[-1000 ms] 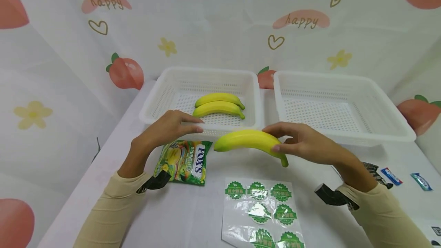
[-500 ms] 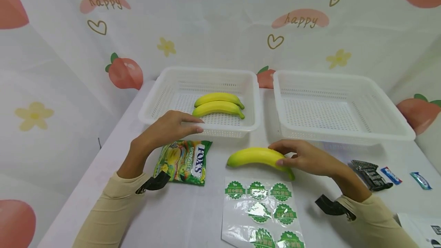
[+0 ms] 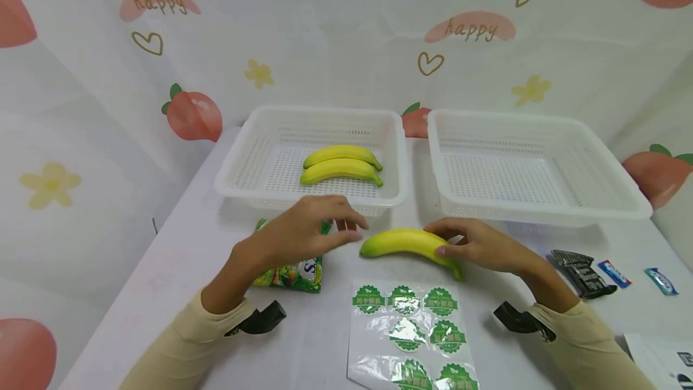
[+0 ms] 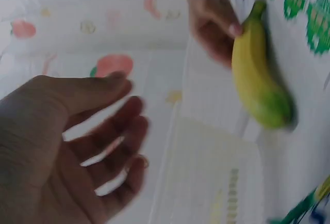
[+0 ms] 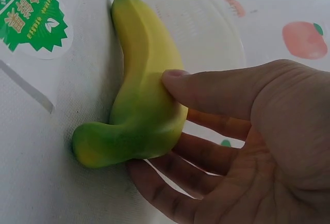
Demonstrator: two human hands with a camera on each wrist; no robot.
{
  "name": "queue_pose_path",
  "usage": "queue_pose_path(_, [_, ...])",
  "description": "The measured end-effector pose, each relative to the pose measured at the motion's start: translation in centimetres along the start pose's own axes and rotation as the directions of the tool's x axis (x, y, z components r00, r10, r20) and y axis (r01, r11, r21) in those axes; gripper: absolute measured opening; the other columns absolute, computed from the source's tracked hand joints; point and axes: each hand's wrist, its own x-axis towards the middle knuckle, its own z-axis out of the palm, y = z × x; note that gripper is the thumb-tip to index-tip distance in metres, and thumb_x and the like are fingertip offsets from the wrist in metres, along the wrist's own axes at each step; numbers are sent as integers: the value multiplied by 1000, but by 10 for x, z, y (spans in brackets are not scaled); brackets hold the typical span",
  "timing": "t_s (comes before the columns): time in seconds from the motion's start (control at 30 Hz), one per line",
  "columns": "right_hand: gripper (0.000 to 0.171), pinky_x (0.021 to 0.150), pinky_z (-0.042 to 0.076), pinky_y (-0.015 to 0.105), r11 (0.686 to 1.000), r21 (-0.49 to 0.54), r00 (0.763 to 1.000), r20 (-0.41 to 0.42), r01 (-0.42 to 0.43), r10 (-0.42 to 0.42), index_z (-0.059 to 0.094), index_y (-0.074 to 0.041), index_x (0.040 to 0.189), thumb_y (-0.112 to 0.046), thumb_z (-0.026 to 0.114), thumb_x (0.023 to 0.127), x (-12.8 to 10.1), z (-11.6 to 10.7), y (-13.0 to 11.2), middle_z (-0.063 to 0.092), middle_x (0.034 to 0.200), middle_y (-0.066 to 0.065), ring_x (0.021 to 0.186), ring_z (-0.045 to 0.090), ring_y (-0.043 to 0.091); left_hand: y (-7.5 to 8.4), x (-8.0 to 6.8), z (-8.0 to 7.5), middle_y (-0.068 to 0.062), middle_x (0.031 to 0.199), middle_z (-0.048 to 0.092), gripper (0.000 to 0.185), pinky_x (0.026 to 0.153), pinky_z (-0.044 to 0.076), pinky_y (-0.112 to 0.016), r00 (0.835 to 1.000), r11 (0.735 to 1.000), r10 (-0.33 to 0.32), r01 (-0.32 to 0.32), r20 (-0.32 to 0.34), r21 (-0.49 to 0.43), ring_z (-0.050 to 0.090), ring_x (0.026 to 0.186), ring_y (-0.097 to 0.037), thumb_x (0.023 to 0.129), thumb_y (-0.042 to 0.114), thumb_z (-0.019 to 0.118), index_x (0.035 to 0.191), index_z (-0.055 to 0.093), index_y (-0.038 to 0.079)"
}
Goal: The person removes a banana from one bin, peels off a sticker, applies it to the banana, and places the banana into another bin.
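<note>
Two bananas (image 3: 341, 164) already lie in the left white basket (image 3: 238, 167) near the middle of the frame, while your right hand (image 3: 482, 247) curls its thumb and fingers round a third banana (image 3: 406, 242) lying on the tabletop (image 3: 162, 269) just below. Your left hand (image 3: 308, 230) hovers with loose, spread fingers over the green candy bag (image 3: 292, 272), holding nothing, so I think you are steadying the banana, and next you would need a sticker from the sheet (image 3: 411, 330) at the bottom. Behind sits a peach-print cloth wall (image 3: 81, 107).
</note>
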Motion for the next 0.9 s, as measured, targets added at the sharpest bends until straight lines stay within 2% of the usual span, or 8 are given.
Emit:
queue_pose_path(0.07, [43,96,55,33,1000,-5,1000,-4,8,-8,67,-11,140,-24,76,99,0,0,0,72,125,1,117,65,21,3,2,11,7,108,73,21,82,56,-26,988,996,-62,71,140,-57,64,93,-3,101,22,75,120,77,14])
queue_pose_path(0.13, [43,96,55,34,1000,-10,1000,-6,7,-7,67,-11,140,-24,75,100,1,1,0,72,126,1,117,65,22,1,3,24,4,112,73,25,85,56,-25,953,983,-146,169,265,-66,64,95,-3,100,26,77,122,76,14])
queue_pose_path(0.2, [44,97,54,34,1000,-15,1000,-5,5,-5,66,-10,141,-25,75,100,1,1,0,72,127,1,119,65,23,-2,4,37,2,113,71,31,87,54,-25,910,968,-217,249,352,-45,64,96,-5,97,29,80,122,75,13])
queue_pose_path(0.27, [44,98,55,36,1000,-16,1000,-2,1,-1,66,-9,141,-25,75,100,1,1,0,72,128,1,120,65,24,-7,4,50,2,110,68,33,86,52,-25,876,957,-262,289,404,-7,61,95,-6,94,30,84,120,74,13])
queue_pose_path(0.37, [44,98,55,36,1000,-17,1000,-2,-6,6,66,-10,141,-25,74,100,1,1,0,72,128,1,121,65,25,-10,4,65,4,103,61,36,84,48,-25,848,946,-310,320,430,52,56,92,-8,88,32,89,116,71,16])
queue_pose_path(0.67, [43,94,57,34,1000,-23,1000,-24,-3,3,67,-8,139,-25,75,100,0,3,-3,71,126,3,118,64,24,0,2,77,7,106,56,44,84,49,-26,825,912,-411,371,388,176,55,93,-7,83,32,93,115,66,19])
queue_pose_path(0.77, [44,100,56,45,998,-62,999,-54,-7,3,66,-9,140,-27,74,101,-2,4,-7,70,133,5,124,63,30,4,2,78,7,110,57,44,82,50,-26,823,903,-425,352,378,248,56,92,-7,85,34,91,119,67,19])
queue_pose_path(0.9, [44,107,47,64,990,-139,994,-109,-11,-4,66,-12,141,-32,73,102,-6,6,-16,66,142,8,134,58,40,9,1,78,5,114,54,40,79,50,-25,837,895,-416,307,356,325,54,91,-8,86,35,90,116,68,19])
